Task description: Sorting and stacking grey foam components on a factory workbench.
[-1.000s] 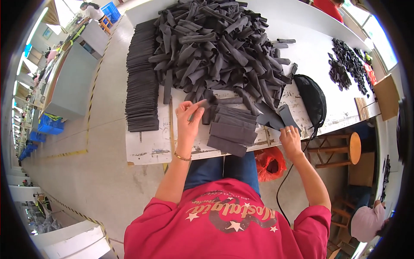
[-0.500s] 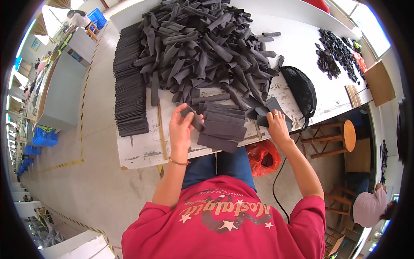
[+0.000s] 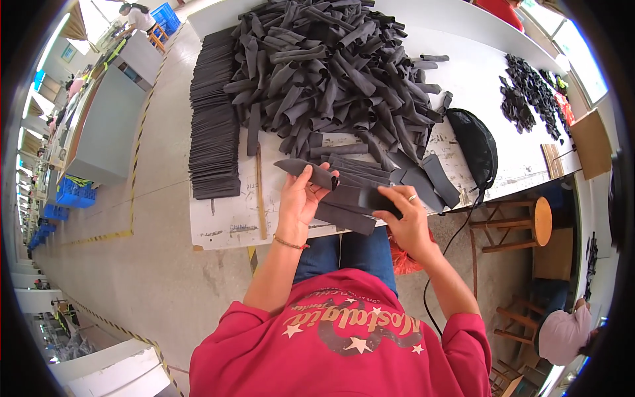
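Note:
In my left hand (image 3: 299, 202) is a curled dark grey fabric piece (image 3: 299, 168), pinched between thumb and fingers, its open end facing right. My right hand (image 3: 409, 221) is just to the right, thumb and fingers closed on a flat dark piece (image 3: 381, 202) whose tip points towards the left hand. Below and behind the hands, flat grey fabric strips (image 3: 360, 167) lie overlapped at the table's front edge. Right of them rest several smooth dark flat pieces (image 3: 441, 184). A large heap of curled grey fabric pieces (image 3: 324, 73) rises beyond the hands.
A long neat stack of grey strips (image 3: 215, 119) lines the table's left side, with a thin wooden stick (image 3: 260, 192) beside it. A black rounded case (image 3: 473, 149) with a cord sits at right. A red bag (image 3: 403, 259) and a wooden stool (image 3: 542, 221) stand below.
My right hand has moved left from the dark flat pieces to beside my left hand, bringing one along. The fabric piece in my left hand has turned more level. The whole view has shifted slightly.

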`<state>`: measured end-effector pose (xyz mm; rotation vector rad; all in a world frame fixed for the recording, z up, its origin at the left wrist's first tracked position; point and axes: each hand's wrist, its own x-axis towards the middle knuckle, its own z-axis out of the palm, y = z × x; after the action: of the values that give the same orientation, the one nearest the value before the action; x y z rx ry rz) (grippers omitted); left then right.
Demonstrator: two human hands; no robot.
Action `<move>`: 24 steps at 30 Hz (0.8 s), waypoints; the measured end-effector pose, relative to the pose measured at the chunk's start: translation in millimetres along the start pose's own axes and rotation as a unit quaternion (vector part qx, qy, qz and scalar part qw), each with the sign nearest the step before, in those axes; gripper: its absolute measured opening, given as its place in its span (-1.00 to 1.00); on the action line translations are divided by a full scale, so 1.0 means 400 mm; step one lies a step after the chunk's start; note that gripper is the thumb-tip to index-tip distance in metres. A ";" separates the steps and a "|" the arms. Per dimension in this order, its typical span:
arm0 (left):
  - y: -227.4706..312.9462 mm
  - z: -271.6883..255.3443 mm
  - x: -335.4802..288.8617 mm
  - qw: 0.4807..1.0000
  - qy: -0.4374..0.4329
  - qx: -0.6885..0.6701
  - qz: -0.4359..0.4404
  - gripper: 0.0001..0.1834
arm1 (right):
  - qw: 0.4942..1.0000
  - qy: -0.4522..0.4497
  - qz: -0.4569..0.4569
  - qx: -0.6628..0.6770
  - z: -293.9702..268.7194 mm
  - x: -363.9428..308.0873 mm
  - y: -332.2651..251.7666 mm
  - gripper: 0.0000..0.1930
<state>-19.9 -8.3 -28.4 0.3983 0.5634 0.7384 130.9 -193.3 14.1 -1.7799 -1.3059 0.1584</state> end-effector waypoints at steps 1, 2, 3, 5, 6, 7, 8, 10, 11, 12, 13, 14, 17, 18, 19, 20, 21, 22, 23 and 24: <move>0.003 0.006 -0.003 1.000 -0.004 0.012 0.000 -0.80 | 1.000 0.000 -0.001 0.000 0.010 0.001 -0.009 -0.53; 0.003 0.010 -0.005 1.000 -0.009 0.024 0.000 -0.82 | 1.000 0.000 -0.016 0.004 0.017 0.002 -0.018 -0.58; 0.003 0.012 -0.006 1.000 -0.009 0.024 -0.001 -0.82 | 0.999 0.001 -0.031 0.007 0.025 0.003 -0.027 -0.63; 0.001 0.015 -0.009 0.999 -0.029 0.029 -0.015 -0.81 | 0.998 0.023 -0.050 -0.004 0.041 0.016 -0.039 -0.68; -0.002 0.017 -0.010 0.999 -0.030 0.029 -0.015 -0.81 | 0.996 0.032 -0.072 -0.031 0.046 0.022 -0.043 -0.70; -0.006 0.019 -0.011 0.998 -0.041 0.029 -0.028 -0.83 | 0.993 0.040 -0.094 -0.059 0.050 0.028 -0.046 -0.71; -0.007 0.022 -0.012 0.997 -0.052 0.029 -0.039 -0.84 | 0.988 0.048 -0.117 -0.085 0.053 0.031 -0.048 -0.73; -0.007 0.026 -0.021 0.997 -0.060 0.028 -0.049 -0.81 | 0.986 0.050 -0.125 -0.097 0.055 0.035 -0.049 -0.72; -0.007 0.031 -0.028 0.995 -0.069 0.027 -0.062 -0.79 | 0.984 0.053 -0.130 -0.109 0.056 0.036 -0.049 -0.72; -0.006 0.035 -0.034 0.996 -0.068 0.026 -0.060 -0.79 | 0.984 0.052 -0.131 -0.109 0.056 0.037 -0.050 -0.72; -0.005 0.040 -0.040 0.995 -0.077 0.017 -0.063 -0.76 | 0.980 0.063 -0.140 -0.124 0.055 0.037 -0.050 -0.72; -0.005 0.045 -0.046 0.994 -0.086 0.008 -0.066 -0.73 | 0.976 0.074 -0.149 -0.140 0.054 0.037 -0.052 -0.71; -0.006 0.054 -0.058 0.993 -0.107 0.018 -0.048 -0.67 | 0.968 0.083 -0.162 -0.170 0.064 0.033 -0.056 -0.65; -0.008 0.060 -0.064 0.993 -0.107 0.018 -0.045 -0.67 | 0.968 0.083 -0.165 -0.170 0.069 0.033 -0.064 -0.65; -0.012 0.066 -0.071 0.994 -0.104 0.029 -0.027 -0.65 | 0.970 0.081 -0.152 -0.173 0.078 0.035 -0.075 -0.61; -0.013 0.075 -0.079 0.994 -0.101 0.041 -0.008 -0.62 | 0.971 0.080 -0.139 -0.176 0.084 0.036 -0.082 -0.57; -0.012 0.083 -0.089 0.994 -0.101 0.041 -0.005 -0.62 | 0.971 0.080 -0.141 -0.175 0.086 0.035 -0.086 -0.57; -0.009 0.092 -0.100 0.993 -0.114 0.028 0.017 -0.63 | 0.974 0.079 -0.127 -0.172 0.088 0.033 -0.089 -0.52; -0.008 0.099 -0.106 0.991 -0.128 0.016 0.040 -0.64 | 0.976 0.078 -0.113 -0.169 0.091 0.033 -0.094 -0.47; -0.018 0.102 -0.102 0.991 -0.127 0.016 0.044 -0.64 | 0.976 0.078 -0.117 -0.167 0.103 0.036 -0.102 -0.47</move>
<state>-16.3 -48.4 13.5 0.5403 0.3194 0.7503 85.4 -156.2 24.2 -1.8511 -1.4774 -0.3433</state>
